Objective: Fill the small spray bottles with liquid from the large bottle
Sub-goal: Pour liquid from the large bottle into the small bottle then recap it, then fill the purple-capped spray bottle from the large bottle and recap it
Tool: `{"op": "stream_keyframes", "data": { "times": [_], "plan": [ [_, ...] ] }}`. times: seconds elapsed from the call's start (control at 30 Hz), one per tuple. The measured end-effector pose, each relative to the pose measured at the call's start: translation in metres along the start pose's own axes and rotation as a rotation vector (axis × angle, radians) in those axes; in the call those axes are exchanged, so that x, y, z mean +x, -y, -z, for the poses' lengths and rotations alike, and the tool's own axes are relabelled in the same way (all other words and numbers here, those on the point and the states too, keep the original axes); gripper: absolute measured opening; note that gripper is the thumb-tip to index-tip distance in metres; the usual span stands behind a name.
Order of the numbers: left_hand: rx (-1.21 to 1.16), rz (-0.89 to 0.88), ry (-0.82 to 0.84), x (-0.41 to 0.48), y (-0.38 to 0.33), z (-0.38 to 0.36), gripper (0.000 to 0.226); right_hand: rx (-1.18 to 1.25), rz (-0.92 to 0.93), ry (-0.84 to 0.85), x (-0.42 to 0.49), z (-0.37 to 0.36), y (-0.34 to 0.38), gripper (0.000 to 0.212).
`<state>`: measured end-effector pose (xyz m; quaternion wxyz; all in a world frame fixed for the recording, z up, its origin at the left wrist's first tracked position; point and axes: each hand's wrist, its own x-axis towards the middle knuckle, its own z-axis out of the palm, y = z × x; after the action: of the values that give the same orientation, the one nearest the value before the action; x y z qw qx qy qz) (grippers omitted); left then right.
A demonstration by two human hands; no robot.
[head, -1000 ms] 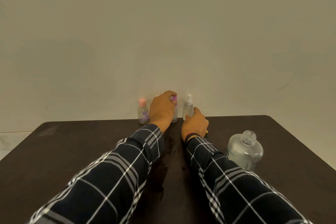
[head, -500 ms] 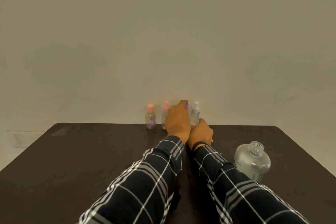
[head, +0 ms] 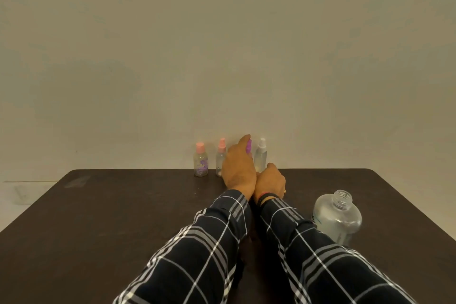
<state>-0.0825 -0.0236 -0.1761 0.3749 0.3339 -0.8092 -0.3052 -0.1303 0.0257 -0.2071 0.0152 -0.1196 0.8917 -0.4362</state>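
Note:
Four small spray bottles stand in a row at the table's far edge. From the left they are a pink-capped bottle (head: 200, 161), a pink spray bottle (head: 221, 157), a purple-capped spray bottle (head: 249, 147) and a white-capped bottle (head: 260, 155). My left hand (head: 238, 168) grips the top of the purple-capped bottle and hides its body. My right hand (head: 270, 181) lies curled against the left hand at that bottle's base, thumb raised by the white-capped bottle. It appears to hold the lower body, though its fingers are hidden. The large clear bottle (head: 338, 217) stands uncapped at the right.
The dark table (head: 111, 217) ends at a plain wall just behind the row of bottles. The large bottle stands close to my right forearm. A wet-looking patch lies between my forearms.
The view has shifted, and the pink spray bottle now shows to the left of my left hand. Both hands stay at the purple-capped bottle and have drawn closer together.

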Motion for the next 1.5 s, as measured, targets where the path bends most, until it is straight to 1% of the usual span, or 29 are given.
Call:
{"op": "stream_keyframes", "data": {
  "times": [0.07,0.17,0.3,0.4,0.6,0.77,1.0,1.13,1.3,1.4,1.5],
  "plan": [
    [0.003,0.002,0.005,0.000,0.001,-0.001,0.038,0.000,-0.008,-0.001,-0.001,0.000,0.000,0.025],
    [-0.044,0.056,-0.009,-0.001,0.001,0.000,0.034,0.000,-0.008,0.004,-0.003,0.001,0.000,0.025],
    [0.011,0.066,-0.010,-0.001,0.001,0.003,0.034,0.009,-0.010,0.004,-0.007,0.003,0.001,0.025],
    [0.026,0.090,0.014,-0.002,0.004,0.005,0.020,0.008,-0.016,0.002,-0.007,0.003,0.002,0.025],
    [0.027,0.108,0.006,-0.007,0.003,0.004,0.030,-0.014,-0.009,0.007,-0.006,0.004,0.001,0.024],
    [0.033,0.120,-0.002,-0.008,0.001,0.004,0.028,-0.026,0.007,0.014,-0.005,0.005,0.000,0.024],
    [0.082,0.107,0.043,-0.016,-0.002,0.009,0.031,-0.008,0.007,0.051,-0.007,0.011,-0.001,0.022],
    [0.127,0.095,0.060,-0.028,-0.004,0.016,0.029,0.023,-0.004,0.054,-0.018,0.024,0.001,0.021],
    [0.154,0.086,0.029,-0.051,-0.009,0.038,0.023,-0.001,-0.001,0.089,-0.043,0.046,-0.001,0.033],
    [0.150,0.107,0.020,-0.070,-0.012,0.058,0.023,-0.027,0.005,0.120,-0.065,0.056,-0.005,0.033],
    [0.123,0.135,0.032,-0.095,-0.018,0.084,0.024,-0.053,0.031,0.206,-0.093,0.071,-0.010,0.033]
  ]
}}
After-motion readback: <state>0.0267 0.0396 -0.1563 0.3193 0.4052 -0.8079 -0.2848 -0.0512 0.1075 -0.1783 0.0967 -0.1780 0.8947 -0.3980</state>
